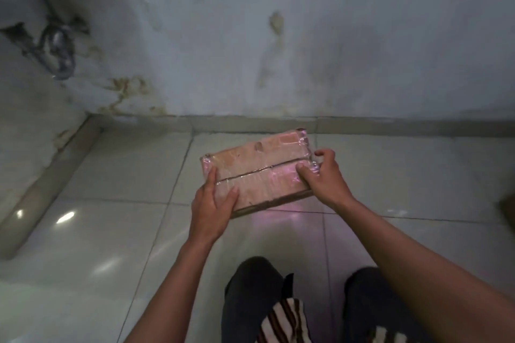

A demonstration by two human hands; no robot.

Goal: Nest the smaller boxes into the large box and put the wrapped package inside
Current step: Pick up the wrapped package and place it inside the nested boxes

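A flat rectangular package [260,168] of brown cardboard wrapped in shiny clear plastic is held above the tiled floor, tilted with its right end farther away. A dark seam runs along its length. My left hand [213,207] grips its near left corner, thumb on top. My right hand [323,175] grips its right end, fingers curled over the edge. No large box or smaller boxes are clearly in view.
The white tiled floor [111,175] meets a stained grey wall [306,50] just beyond the package. My knees in dark trousers [253,295] are at the bottom. A brown cardboard-like edge [508,207] shows at the right border.
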